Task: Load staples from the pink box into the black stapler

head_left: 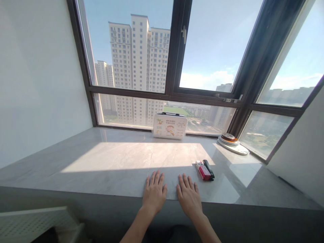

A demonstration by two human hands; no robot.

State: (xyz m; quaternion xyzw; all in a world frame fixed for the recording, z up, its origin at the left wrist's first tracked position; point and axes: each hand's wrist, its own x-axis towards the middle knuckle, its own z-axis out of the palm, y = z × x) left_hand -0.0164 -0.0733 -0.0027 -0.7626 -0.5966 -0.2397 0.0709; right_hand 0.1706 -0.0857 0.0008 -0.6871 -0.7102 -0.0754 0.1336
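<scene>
A: Resting how?
B: With left hand (155, 191) and right hand (189, 195) palm-down on a marble-look windowsill (101, 182), in front of the white carry case (170, 127), toward its left and right ends — apart, with fingers loosely spread, gripping nothing. Braced, perhaps.
A: And the black stapler (208, 169)?
B: Lying in front and right of the case, just beside a red-and-white box (203, 171) — perhaps of staples, but with print too small to read. Probably paired by use.
A: Why stand the case so far back?
B: Likely out of the hands' way, upright near the dark window frame (173, 67).
A: And around?
B: A sunlit patch (131, 155) before the case, plates (231, 145) to its right, apartment towers (140, 60) beyond.
</scene>
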